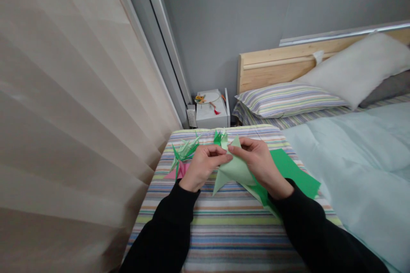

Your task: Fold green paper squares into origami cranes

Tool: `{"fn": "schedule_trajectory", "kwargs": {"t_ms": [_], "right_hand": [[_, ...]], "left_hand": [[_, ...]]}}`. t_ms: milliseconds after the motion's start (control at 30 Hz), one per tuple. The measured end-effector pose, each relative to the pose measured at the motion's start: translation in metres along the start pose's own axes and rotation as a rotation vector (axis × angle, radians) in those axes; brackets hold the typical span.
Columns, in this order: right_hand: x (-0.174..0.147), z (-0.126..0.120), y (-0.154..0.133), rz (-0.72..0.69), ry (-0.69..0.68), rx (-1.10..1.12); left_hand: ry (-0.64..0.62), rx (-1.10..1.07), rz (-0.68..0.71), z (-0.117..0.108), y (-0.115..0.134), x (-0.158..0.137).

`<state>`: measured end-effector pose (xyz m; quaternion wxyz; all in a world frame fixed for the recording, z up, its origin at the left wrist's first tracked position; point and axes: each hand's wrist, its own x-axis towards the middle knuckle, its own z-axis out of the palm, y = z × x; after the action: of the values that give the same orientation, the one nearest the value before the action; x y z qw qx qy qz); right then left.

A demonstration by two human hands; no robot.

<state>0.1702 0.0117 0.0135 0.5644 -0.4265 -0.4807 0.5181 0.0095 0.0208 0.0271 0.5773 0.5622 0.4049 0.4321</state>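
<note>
My left hand (205, 164) and my right hand (254, 160) meet over the striped cloth, thumbs and fingertips pinched at the upper part of a light green folded paper (235, 171). One pointed corner of it rises between the hands, and another points down toward me. Where it ends and the papers beneath begin is hard to tell. Beyond my fingers stand small green origami pieces (220, 137). Left of my left hand lie several green origami cranes (185, 150) and a pink folded paper (182, 169), partly hidden by that hand.
Bright green paper (296, 174) lies beside my right forearm on the striped cloth (230, 230). A pleated curtain (73, 115) hangs at left. Behind are a white cabinet (209, 117) bearing a round fan (208, 97) and a bed with a pale blue quilt (361, 153) and pillows.
</note>
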Motion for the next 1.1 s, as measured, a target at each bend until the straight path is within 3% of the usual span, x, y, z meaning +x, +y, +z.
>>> {"fn": "schedule_trajectory", "kwargs": {"t_ms": [167,267,333,400,467,533,633,833,1100], "right_hand": [[0.011,-0.016,-0.006,-0.174,0.267,-0.012],[0.015,-0.024,-0.008,-0.233,0.407,0.013],[0.013,-0.024,-0.008,-0.242,0.339,-0.022],[0.010,-0.020,-0.008,-0.207,0.158,-0.091],[0.007,-0.016,-0.006,-0.141,0.003,-0.139],[0.007,-0.014,-0.003,-0.095,-0.049,-0.144],[0.010,-0.015,0.002,-0.093,-0.011,-0.145],[0.014,-0.018,0.006,-0.213,0.065,-0.236],[0.013,-0.016,0.002,-0.104,0.147,-0.027]], "left_hand": [[-0.088,0.013,-0.074,0.002,-0.004,-0.001],[-0.018,-0.060,-0.061,0.003,-0.006,-0.001],[0.094,-0.136,-0.051,0.002,-0.008,0.001],[0.205,-0.167,-0.010,0.000,-0.010,0.004],[0.307,-0.149,0.078,-0.004,-0.012,0.007],[0.408,-0.108,0.186,-0.007,-0.013,0.009],[0.466,-0.048,0.271,-0.009,-0.014,0.010],[0.249,-0.113,0.160,-0.008,-0.015,0.007],[0.334,-0.376,0.111,-0.005,-0.009,0.006]]}}
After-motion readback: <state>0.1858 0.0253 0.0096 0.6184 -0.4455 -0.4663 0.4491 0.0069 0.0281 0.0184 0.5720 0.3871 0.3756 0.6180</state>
